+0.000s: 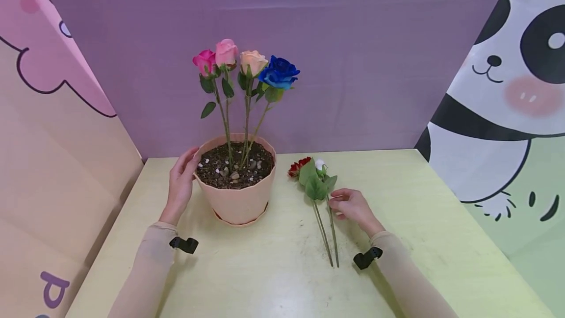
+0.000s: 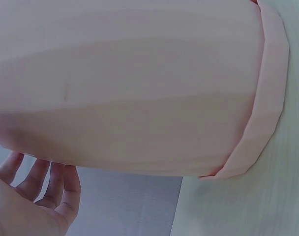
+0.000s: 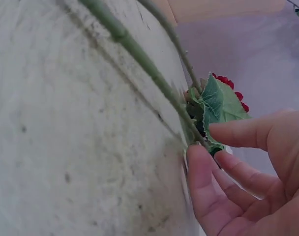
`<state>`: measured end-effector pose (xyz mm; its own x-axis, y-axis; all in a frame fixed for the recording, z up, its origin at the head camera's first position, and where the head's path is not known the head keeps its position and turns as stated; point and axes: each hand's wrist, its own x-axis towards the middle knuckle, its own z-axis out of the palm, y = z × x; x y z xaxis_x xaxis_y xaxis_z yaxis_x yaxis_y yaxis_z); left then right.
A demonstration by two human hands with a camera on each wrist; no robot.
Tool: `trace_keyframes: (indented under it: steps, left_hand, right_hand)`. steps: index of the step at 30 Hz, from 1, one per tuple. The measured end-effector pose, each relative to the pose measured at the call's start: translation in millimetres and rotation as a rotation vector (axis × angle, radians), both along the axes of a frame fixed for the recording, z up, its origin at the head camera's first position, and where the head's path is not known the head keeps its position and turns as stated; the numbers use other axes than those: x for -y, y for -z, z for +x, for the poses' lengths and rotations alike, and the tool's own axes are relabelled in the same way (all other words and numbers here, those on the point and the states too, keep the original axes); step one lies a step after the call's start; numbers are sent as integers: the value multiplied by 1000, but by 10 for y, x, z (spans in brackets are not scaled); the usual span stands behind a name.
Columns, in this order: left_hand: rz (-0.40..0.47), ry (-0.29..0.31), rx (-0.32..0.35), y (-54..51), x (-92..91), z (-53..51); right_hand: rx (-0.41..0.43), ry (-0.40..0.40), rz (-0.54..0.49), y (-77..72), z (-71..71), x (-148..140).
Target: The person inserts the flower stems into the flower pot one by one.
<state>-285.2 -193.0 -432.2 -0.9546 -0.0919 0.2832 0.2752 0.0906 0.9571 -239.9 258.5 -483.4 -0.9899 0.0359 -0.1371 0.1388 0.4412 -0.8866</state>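
Note:
My left hand [image 1: 180, 183] rests against the left side of a pink flowerpot [image 1: 236, 202], its fingers lying along the outside near the rim. Soil [image 1: 212, 168] and small stones fill the pot. Standing in it are a magenta rose [image 1: 205, 62], a pink rose [image 1: 226, 52], a peach rose [image 1: 253, 63] and a blue rose [image 1: 279, 72]. On the table lie a red flower [image 1: 299, 166] and a white flower [image 1: 320, 164], side by side. With thumb and fingers, my right hand [image 1: 353, 207] pinches the white flower's green stem [image 3: 154, 73] just below its leaves.
The pale table [image 1: 273, 278] has dark specks of dirt near the stems. A purple backdrop [image 1: 353, 63] stands behind it. Printed panels flank the table: a pink cartoon [image 1: 44, 58] on the left, a panda [image 1: 499, 102] on the right.

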Motion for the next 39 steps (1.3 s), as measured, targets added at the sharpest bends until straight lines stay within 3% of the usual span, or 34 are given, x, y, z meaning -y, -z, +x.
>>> trace_keyframes:
  steps: [8, 14, 28, 39]
  left_hand:
    - [9, 2, -7, 13, -1, 0]
    - [8, -1, -11, -1, -13, 2]
    - [16, -3, -4, 27, -13, 2]
    - [18, -9, -12, 33, -29, 6]
  right_hand:
    - [16, -6, -8, 66, -51, -4]
    - [-14, 13, -17, 19, -69, -28]
    - [-87, 50, -188, -298, -51, -145]
    - [-193, 74, -240, -636, -33, -106]
